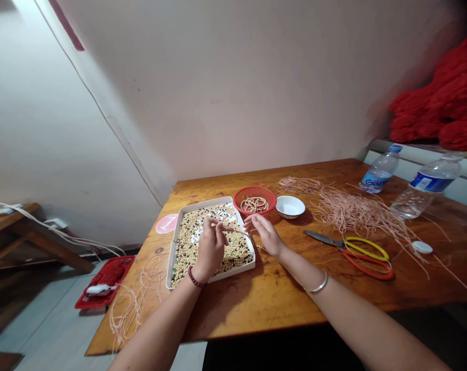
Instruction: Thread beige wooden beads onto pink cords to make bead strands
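A shallow white tray point(172, 257) full of small tan, black, white and green beads point(194, 247) lies before me. Over its middle is my left hand point(212, 245), fingers pointing right and drawn together; anything pinched at the tips is too small to make out. My right hand point(264, 234) hovers by the tray's right edge, facing the left one across a small gap. Its fingertips look closed too, their contents unclear. Part of a beaded strand point(262, 249) shows under the right hand, on the wooden table point(252, 304).
Behind the tray stand a red basket point(239, 201) holding beaded strands and a white bowl point(290, 206). Scissors point(347, 247) with yellow and orange handles lie right, near a heap of pink cords point(357, 208) and two plastic bottles point(380, 172). More cords point(131, 304) lie left.
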The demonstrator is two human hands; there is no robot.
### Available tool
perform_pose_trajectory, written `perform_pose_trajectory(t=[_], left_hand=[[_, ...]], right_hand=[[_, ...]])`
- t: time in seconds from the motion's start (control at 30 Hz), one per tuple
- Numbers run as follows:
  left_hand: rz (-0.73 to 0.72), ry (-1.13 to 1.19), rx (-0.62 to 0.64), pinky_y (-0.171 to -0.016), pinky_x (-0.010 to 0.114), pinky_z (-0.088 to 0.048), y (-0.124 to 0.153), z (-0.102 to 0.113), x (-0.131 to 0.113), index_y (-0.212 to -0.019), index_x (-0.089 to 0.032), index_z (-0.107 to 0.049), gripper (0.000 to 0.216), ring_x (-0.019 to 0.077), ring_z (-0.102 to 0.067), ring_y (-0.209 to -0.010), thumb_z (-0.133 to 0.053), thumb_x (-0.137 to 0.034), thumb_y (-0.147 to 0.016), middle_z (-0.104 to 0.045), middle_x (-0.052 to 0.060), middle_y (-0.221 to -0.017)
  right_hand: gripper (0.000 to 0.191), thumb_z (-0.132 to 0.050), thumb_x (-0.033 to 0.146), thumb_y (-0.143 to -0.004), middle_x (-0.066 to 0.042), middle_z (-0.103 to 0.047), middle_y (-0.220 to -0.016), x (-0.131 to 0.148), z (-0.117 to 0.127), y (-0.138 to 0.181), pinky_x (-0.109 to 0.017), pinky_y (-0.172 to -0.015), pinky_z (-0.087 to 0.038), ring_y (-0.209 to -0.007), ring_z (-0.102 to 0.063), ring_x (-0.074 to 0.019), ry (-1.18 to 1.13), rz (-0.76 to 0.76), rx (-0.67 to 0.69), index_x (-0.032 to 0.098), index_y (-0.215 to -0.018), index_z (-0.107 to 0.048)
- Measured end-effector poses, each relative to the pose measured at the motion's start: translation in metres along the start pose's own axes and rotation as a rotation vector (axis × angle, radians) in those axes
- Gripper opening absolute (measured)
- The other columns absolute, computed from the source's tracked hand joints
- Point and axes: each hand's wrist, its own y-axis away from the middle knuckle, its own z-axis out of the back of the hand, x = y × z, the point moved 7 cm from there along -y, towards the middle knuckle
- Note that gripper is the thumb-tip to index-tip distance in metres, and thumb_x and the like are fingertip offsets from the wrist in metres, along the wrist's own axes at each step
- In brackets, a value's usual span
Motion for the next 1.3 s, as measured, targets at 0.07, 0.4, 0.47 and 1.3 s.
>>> perform_pose_trajectory(t=[0.07,0.4,0.47,1.3], left_hand=[[0.0,0.023,0.039,-0.042,0.02,-0.038,0.002,-0.004,0.0,-0.088,-0.022,-0.034,0.018,0.0088,-0.049,-0.041,-0.035,-0.038,-0.096,-0.069,0.003,-0.078],[-0.109,0.022,0.17,-0.053,0.022,-0.046,0.002,-0.011,-0.006,-0.089,-0.02,-0.044,0.016,0.0111,-0.061,-0.058,-0.044,-0.035,-0.093,-0.066,0.004,-0.081],[-0.132,0.022,0.159,-0.055,0.022,-0.047,0.002,-0.01,-0.008,-0.089,-0.019,-0.049,0.017,0.0116,-0.062,-0.062,-0.045,-0.036,-0.093,-0.064,0.004,-0.082],[0.084,0.076,-0.151,-0.057,0.025,-0.047,-0.008,0.014,0.015,-0.085,-0.019,-0.046,0.025,0.0165,-0.064,-0.076,-0.042,-0.043,-0.093,-0.07,0.01,-0.094]], right_hand=[[0.043,-0.051,0.062,-0.079,-0.003,-0.059,-0.083,-0.005,-0.01,0.004,-0.028,-0.066,-0.047,-0.071,-0.057,-0.0151,-0.12,-0.109,0.086,0.021,-0.089,-0.055],[0.044,-0.061,0.058,-0.072,0.008,-0.028,-0.052,-0.015,-0.024,0.011,-0.022,-0.042,-0.012,-0.044,-0.021,-0.0054,-0.057,-0.262,0.201,0.015,-0.081,-0.059],[0.043,-0.062,0.057,-0.072,0.009,-0.025,-0.049,-0.014,-0.024,0.01,-0.023,-0.042,-0.011,-0.043,-0.018,-0.0057,-0.038,-0.254,0.195,0.015,-0.079,-0.06],[0.023,-0.058,0.04,-0.074,0.001,-0.056,-0.063,-0.012,0.003,-0.01,-0.024,-0.056,-0.038,-0.057,-0.047,-0.0117,0.115,-0.034,-0.003,0.017,-0.069,-0.06]])
